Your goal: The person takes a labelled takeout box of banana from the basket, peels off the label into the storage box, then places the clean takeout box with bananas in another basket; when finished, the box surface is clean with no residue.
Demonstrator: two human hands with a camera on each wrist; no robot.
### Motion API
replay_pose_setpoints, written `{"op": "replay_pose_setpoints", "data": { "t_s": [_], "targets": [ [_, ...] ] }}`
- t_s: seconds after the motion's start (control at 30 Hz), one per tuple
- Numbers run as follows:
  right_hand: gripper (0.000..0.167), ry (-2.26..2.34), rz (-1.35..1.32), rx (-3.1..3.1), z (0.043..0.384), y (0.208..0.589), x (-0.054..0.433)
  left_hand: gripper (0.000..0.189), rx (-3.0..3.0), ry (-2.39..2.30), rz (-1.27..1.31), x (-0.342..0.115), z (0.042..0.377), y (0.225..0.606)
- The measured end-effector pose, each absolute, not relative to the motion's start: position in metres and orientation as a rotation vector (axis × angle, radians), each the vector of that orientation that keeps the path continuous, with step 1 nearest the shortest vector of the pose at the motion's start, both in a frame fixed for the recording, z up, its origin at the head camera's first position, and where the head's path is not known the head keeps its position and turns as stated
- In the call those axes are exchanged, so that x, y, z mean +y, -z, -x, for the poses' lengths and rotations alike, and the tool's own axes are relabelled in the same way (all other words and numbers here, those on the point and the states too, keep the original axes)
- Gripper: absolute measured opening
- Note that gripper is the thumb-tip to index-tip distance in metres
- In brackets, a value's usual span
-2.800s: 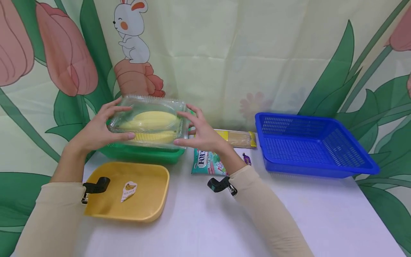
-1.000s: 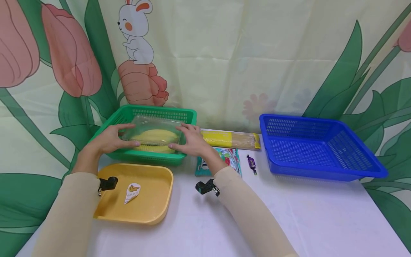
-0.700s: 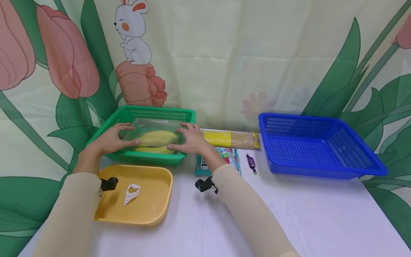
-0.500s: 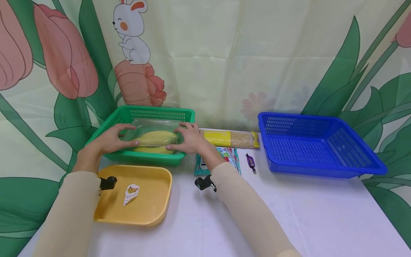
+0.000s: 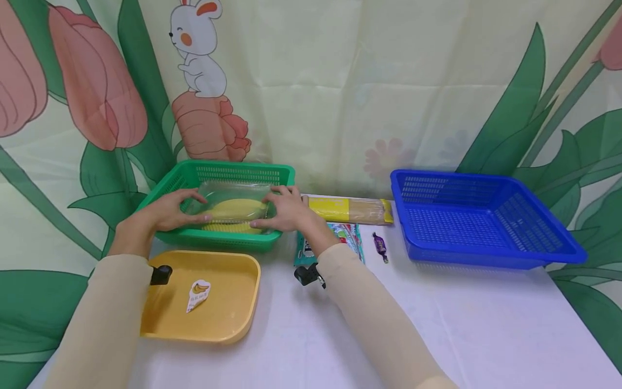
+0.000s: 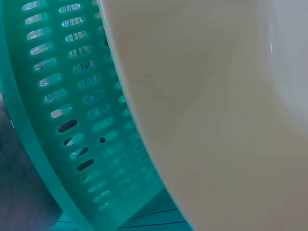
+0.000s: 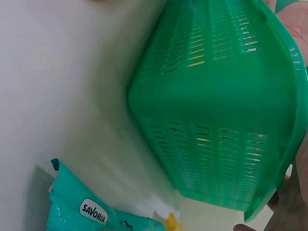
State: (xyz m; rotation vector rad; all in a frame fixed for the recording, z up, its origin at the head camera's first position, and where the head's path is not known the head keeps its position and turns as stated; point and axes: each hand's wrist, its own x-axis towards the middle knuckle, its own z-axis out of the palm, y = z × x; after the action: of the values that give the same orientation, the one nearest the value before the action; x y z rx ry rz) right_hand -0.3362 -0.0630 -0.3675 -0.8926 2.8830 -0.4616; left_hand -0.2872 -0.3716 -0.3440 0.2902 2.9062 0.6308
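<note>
A clear plastic clamshell box (image 5: 237,208) with smooth, elongated yellow contents sits inside the green basket (image 5: 221,241). My left hand (image 5: 167,210) holds its left end, with the thumb along the near side. At the opposite end my right hand (image 5: 285,210) grips the box, thumb in front and fingers over the far side. What kind of food the yellow pieces are I cannot tell through the lid. In the right wrist view the slotted outer wall of the green basket (image 7: 216,96) fills much of the picture; part of that hand shows at the right edge.
A yellow tray (image 5: 223,302) with a banana sticker (image 5: 198,294) stands in front of the basket. To the right lie a long yellow-ended packet (image 5: 350,210), a teal candy bag (image 5: 347,237) and a purple wrapped candy (image 5: 380,247). Further right is a blue basket (image 5: 486,221).
Both hands have lowered the clear box from above the green basket down into it. Over the last second the hands and box have barely moved.
</note>
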Motion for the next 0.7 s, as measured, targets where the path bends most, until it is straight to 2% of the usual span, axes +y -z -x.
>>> {"op": "replay_pose_setpoints", "data": {
  "t_s": [0.3,0.5,0.7],
  "targets": [
    [0.076,0.478,0.87,2.893,0.332,0.364,-0.055,0.07,2.887,-0.61,-0.287,-0.361,0.286,0.336],
    [0.074,0.512,1.008,2.851,0.331,0.366,-0.052,0.066,2.917,-0.661,-0.311,-0.361,0.279,0.338],
    [0.065,0.624,1.155,2.802,0.32,0.36,-0.036,0.063,2.96,-0.755,-0.341,-0.355,0.271,0.337]
  ]
}}
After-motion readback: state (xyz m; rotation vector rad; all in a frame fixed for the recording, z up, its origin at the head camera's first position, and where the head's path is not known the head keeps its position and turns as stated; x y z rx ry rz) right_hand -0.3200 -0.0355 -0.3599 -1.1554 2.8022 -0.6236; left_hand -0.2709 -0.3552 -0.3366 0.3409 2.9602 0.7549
